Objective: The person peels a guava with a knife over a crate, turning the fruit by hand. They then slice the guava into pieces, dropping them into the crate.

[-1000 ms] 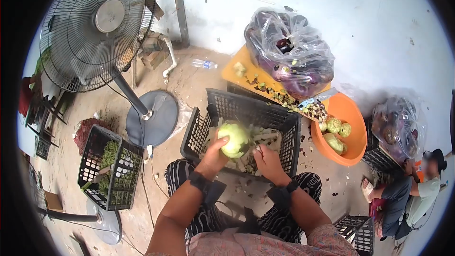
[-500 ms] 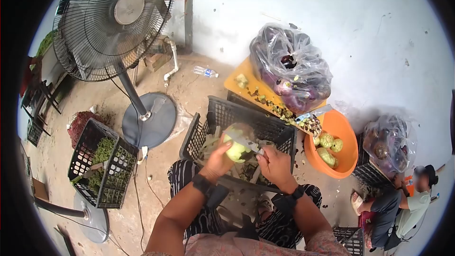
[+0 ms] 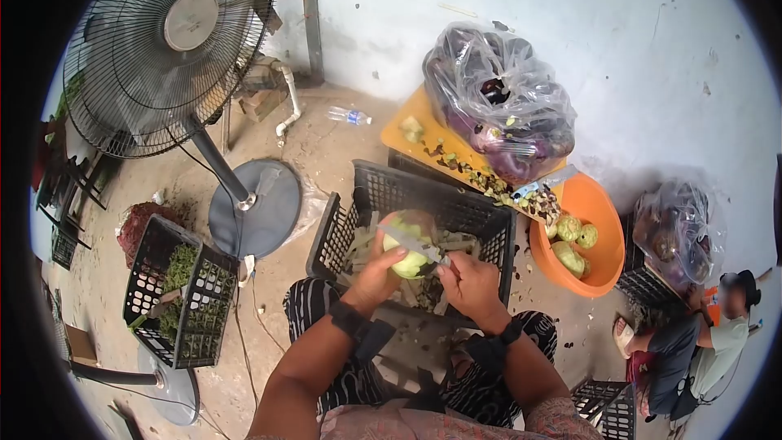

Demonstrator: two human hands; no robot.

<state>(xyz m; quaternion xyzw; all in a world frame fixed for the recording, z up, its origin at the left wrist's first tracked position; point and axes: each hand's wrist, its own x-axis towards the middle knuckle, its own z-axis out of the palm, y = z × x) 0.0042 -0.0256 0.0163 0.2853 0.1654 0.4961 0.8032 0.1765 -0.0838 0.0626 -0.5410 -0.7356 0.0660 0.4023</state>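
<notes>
My left hand [image 3: 372,279] is wrapped round a pale green, partly peeled vegetable [image 3: 407,258] over a black crate [image 3: 481,232]. Closed on a knife's handle, my right hand [image 3: 474,287] is just right of the vegetable. The blade of the knife [image 3: 414,243] lies across the vegetable's upper face, its tip towards the upper left. Pale strips and peelings [image 3: 358,248] lie in the crate below. Several peeled green vegetables [image 3: 570,265] rest in an orange basin [image 3: 604,253] at the right.
Bagged purple vegetables [image 3: 521,143] and scraps sit on a yellow board [image 3: 397,132]. A fan [image 3: 191,20] on a round base [image 3: 273,208] stands left, near a crate of greens [image 3: 134,297]. A seated person [image 3: 721,350] is at the right, beside another bag [image 3: 680,236].
The view has shifted slightly. The knife blade has moved a little over the vegetable, which both hands still keep above the crate.
</notes>
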